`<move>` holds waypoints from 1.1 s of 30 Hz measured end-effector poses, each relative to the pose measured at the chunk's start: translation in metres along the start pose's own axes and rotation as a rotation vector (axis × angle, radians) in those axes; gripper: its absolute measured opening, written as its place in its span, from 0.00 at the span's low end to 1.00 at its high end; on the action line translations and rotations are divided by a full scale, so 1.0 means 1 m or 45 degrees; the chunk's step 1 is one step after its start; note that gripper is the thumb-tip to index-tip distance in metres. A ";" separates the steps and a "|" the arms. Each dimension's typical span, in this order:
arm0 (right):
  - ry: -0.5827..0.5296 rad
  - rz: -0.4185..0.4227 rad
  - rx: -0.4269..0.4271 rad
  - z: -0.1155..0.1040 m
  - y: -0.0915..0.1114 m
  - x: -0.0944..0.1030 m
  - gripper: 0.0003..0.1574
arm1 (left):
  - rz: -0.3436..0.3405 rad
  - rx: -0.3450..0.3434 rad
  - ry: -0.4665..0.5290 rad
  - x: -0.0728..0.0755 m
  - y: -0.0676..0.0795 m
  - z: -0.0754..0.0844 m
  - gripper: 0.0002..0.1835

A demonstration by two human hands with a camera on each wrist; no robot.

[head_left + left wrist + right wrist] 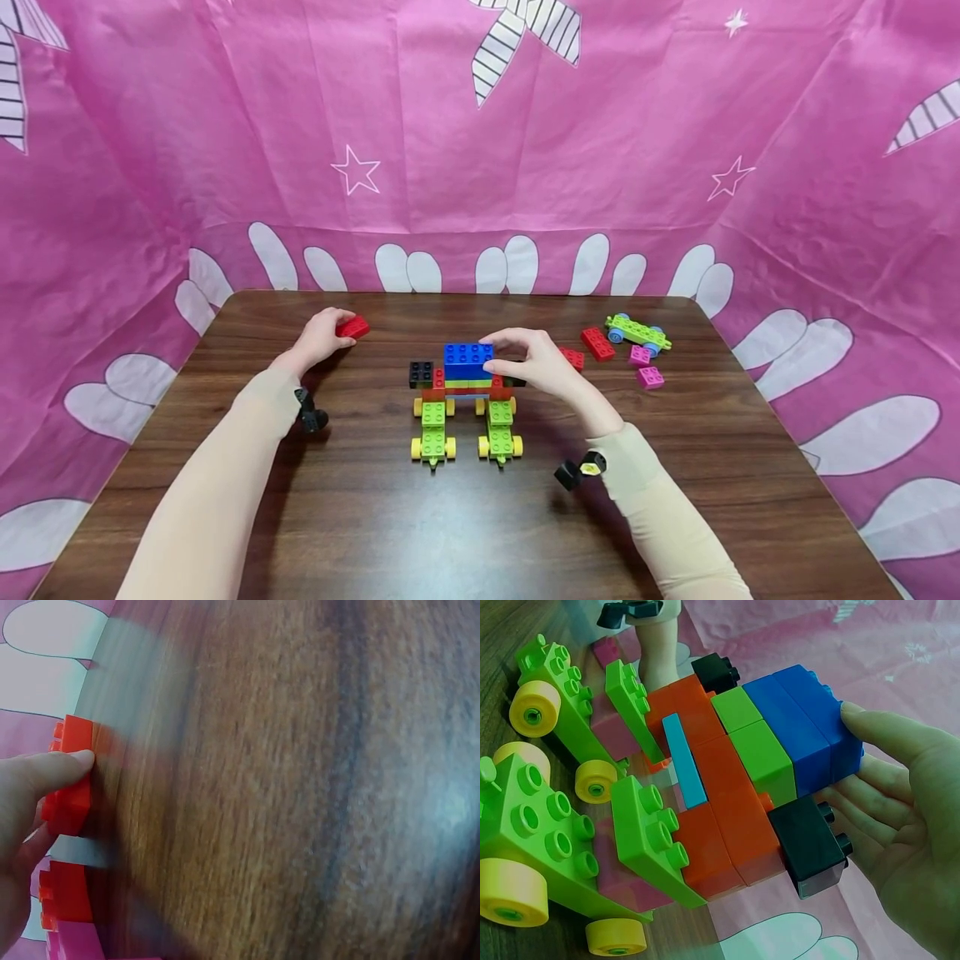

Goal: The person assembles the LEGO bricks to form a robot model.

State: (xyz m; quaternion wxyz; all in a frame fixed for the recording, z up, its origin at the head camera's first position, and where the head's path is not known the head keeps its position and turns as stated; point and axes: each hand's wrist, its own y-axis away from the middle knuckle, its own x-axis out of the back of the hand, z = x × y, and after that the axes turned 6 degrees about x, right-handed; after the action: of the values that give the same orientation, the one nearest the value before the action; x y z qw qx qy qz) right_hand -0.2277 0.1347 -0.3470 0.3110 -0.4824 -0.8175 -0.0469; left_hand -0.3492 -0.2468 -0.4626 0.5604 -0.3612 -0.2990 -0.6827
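My left hand pinches a red brick at the far left of the table; in the left wrist view the thumb presses on that red brick. In the middle stands a brick build with two lime wheeled bases with yellow wheels. Red bricks, lime bricks and black bricks form its upper body. At its top, my right hand grips the blue bricks between thumb and fingers. The right wrist view shows the thumb on a blue brick's end.
Back right lie red bricks, pink bricks and a lime wheeled base with blue wheels. In the left wrist view, another red brick and a pink brick sit below the held one. Pink cloth surrounds the table.
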 end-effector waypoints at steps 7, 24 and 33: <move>-0.001 -0.008 -0.001 0.000 -0.001 -0.002 0.21 | -0.037 0.060 -0.013 -0.001 0.002 0.001 0.29; 0.011 -0.008 -0.001 -0.003 -0.001 0.000 0.22 | 0.067 -0.044 0.048 0.009 0.005 0.035 0.26; 0.012 -0.001 0.008 -0.001 -0.001 0.001 0.21 | 0.117 -0.158 0.094 0.026 0.018 0.078 0.25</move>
State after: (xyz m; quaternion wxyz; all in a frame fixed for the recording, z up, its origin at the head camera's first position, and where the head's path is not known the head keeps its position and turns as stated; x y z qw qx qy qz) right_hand -0.2287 0.1341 -0.3458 0.3164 -0.4808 -0.8164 -0.0469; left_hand -0.3226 -0.2012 -0.3969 0.5783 -0.3831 -0.2184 -0.6863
